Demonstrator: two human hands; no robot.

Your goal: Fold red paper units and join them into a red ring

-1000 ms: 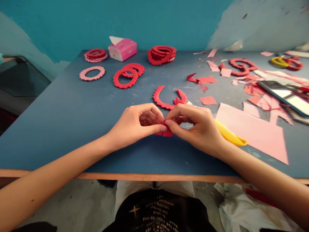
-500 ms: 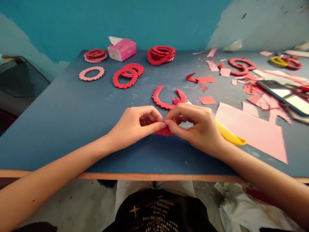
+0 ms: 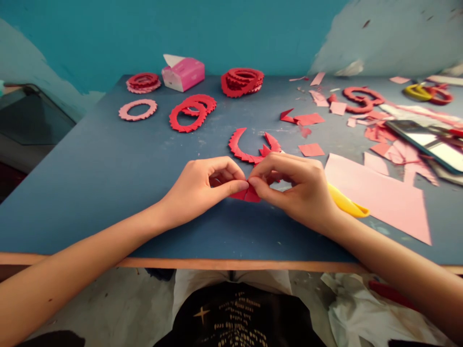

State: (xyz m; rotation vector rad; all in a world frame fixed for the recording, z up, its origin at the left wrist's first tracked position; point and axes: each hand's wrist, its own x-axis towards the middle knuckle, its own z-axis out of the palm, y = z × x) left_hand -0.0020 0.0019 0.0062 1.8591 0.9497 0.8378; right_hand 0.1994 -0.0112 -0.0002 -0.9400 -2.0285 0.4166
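My left hand (image 3: 200,188) and my right hand (image 3: 296,185) meet over the near middle of the blue table (image 3: 108,173). Both pinch one small folded red paper piece (image 3: 248,194) between thumb and fingers, close to the tabletop. Just behind the hands lies a half-built red arc of folded paper pieces (image 3: 249,147). A yellow object (image 3: 345,202) pokes out from under my right wrist.
Finished red paper rings (image 3: 191,113), a pink ring (image 3: 138,109) and stacks of rings (image 3: 242,80) lie further back, beside a pink box (image 3: 183,72). A large pink sheet (image 3: 383,193), paper scraps and a phone-like slab (image 3: 427,142) cover the right side.
The fingers of both hands have shifted slightly on the red paper piece; my right hand has moved a little to the right. Everything else stays where it was.
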